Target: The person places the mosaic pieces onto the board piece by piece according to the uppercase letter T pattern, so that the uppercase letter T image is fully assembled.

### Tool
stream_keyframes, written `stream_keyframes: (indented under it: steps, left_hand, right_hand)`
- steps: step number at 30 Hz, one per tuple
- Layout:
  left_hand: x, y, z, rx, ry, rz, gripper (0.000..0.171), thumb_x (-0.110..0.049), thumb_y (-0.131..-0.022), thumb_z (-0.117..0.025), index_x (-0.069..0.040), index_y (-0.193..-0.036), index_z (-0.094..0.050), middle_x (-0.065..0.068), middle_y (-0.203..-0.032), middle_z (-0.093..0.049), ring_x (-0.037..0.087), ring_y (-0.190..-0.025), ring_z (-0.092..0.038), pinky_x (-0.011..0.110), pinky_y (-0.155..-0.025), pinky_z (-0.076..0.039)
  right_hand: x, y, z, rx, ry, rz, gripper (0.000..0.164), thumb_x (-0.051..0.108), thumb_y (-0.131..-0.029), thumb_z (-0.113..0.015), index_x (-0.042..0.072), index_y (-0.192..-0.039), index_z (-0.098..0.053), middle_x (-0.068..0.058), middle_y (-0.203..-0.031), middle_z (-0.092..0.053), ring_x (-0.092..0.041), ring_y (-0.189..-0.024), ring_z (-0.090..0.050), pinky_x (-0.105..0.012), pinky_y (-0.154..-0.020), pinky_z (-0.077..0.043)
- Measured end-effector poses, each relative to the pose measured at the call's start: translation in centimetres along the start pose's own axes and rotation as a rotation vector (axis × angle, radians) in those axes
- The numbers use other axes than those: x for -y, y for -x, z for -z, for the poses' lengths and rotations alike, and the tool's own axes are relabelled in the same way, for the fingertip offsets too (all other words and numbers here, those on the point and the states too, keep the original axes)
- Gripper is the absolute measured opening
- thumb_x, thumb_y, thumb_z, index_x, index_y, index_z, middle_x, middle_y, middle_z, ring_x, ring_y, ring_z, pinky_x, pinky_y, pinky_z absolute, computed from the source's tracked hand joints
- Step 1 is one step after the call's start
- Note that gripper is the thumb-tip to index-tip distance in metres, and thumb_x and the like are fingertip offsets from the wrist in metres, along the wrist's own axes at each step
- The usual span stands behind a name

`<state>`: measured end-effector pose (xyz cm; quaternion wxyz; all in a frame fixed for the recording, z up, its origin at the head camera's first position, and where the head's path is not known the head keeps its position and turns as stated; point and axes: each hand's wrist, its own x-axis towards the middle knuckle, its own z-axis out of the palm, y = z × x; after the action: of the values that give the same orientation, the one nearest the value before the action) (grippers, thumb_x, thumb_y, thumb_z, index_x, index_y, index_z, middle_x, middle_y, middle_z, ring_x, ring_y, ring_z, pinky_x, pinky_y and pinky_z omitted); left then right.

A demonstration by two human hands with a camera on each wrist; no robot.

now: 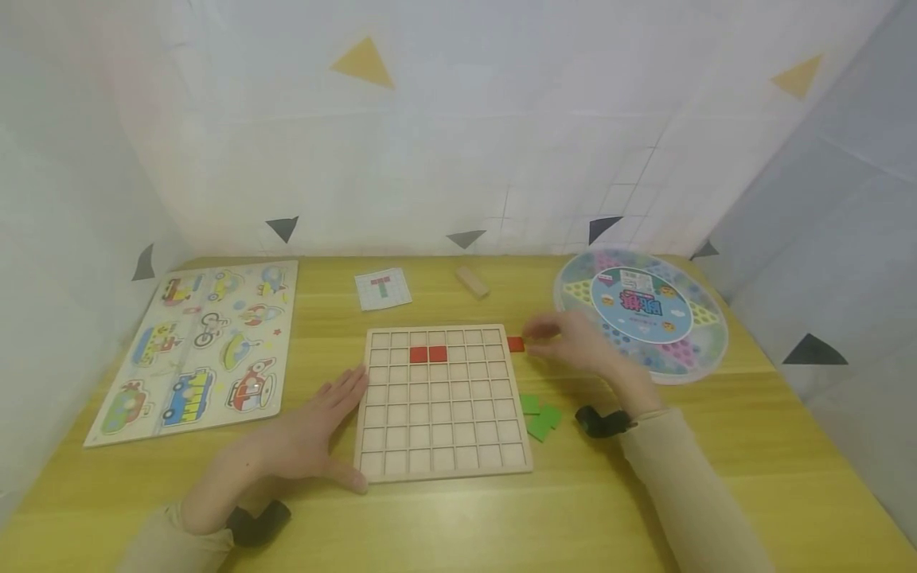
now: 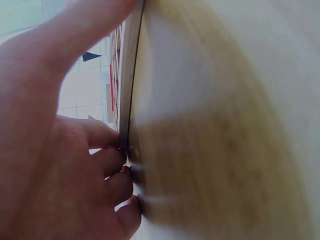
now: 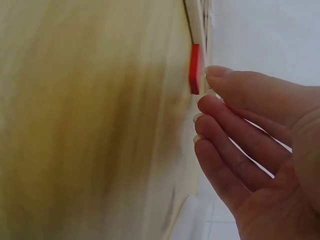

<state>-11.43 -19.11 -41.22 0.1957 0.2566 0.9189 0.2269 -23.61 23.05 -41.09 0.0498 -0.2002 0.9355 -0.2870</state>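
Flat red tile beside gridded wooden board

Right hand near, thumb and fingers apart; left hand spread against board.

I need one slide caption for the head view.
Left hand against a wooden grid board with two red tiles, right hand near a third tile.

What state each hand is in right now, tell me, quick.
Left hand: open, resting against the left edge of the grid board.
Right hand: open, holding nothing, beside the loose red tile.
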Motion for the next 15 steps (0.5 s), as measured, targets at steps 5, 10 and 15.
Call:
stream_keyframes:
  steps: [5, 10, 15]
  left_hand:
    - [0.02, -0.08, -0.08, -0.002, -0.006, 0.004, 0.141, -0.077, -0.063, -0.075, -0.008, -0.161, -0.002, 0.011, -0.168, 0.007, 0.037, -0.154, 0.001, 0.057, -0.123, -0.009]
    - [-0.06, -0.10, 0.00, 0.001, -0.010, 0.018, 0.141, -0.076, -0.062, -0.075, -0.009, -0.161, -0.001, 0.009, -0.168, 0.007, 0.035, -0.154, 0.002, 0.056, -0.124, -0.009]
    - [-0.23, 0.06, 0.06, -0.008, 0.000, 0.004, 0.140, -0.076, -0.063, -0.075, -0.007, -0.161, -0.002, 0.014, -0.168, 0.005, 0.044, -0.152, -0.001, 0.060, -0.122, -0.011]
  right_hand:
    - [-0.13, -0.04, -0.34, 0.018, -0.040, -0.005, 0.030, 0.017, -0.084, -0.080, 0.011, -0.113, -0.074, -0.004, -0.111, -0.075, -0.024, -0.106, -0.068, -0.045, -0.097, -0.054]
    - [-0.13, -0.07, -0.44, 0.026, -0.053, 0.001, 0.031, 0.015, -0.083, -0.081, 0.010, -0.113, -0.073, -0.004, -0.109, -0.075, -0.024, -0.105, -0.068, -0.045, -0.096, -0.054]
    - [0.17, 0.05, -0.42, 0.039, -0.038, 0.002, 0.032, 0.016, -0.083, -0.081, 0.011, -0.113, -0.073, -0.003, -0.109, -0.075, -0.024, -0.105, -0.068, -0.045, -0.097, -0.054]
